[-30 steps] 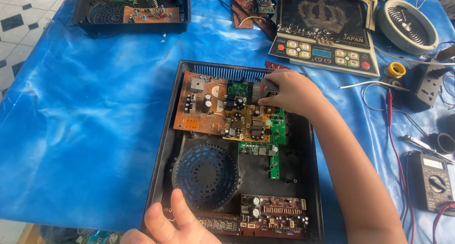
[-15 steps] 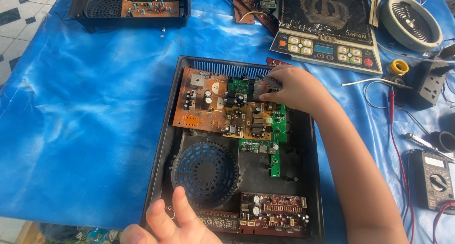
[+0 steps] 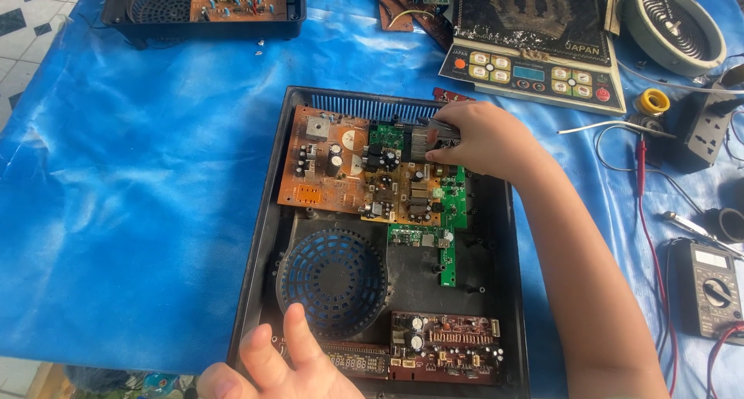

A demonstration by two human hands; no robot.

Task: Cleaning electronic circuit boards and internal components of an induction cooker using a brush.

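A black open appliance casing (image 3: 263,236) lies on the blue sheet. Inside it sit an orange circuit board (image 3: 341,170), a green board (image 3: 449,228), a round fan grille (image 3: 333,283) and a brown board (image 3: 446,345). My right hand (image 3: 480,139) is at the far right end of the orange board, fingers closed on a grey finned heat sink (image 3: 430,141). My left hand (image 3: 283,368) rests on the casing's near edge, fingers spread, beside the fan grille.
A second black casing with boards (image 3: 201,11) stands at the far left. A glass cooktop panel (image 3: 535,34), a round heating coil (image 3: 674,27), a yellow solder reel (image 3: 652,102), a power strip (image 3: 709,135) and a multimeter (image 3: 709,290) with red leads lie to the right.
The view has shifted slightly, so everything sits a little higher in the picture. Both hands stay where they were on the casing and heat sink.
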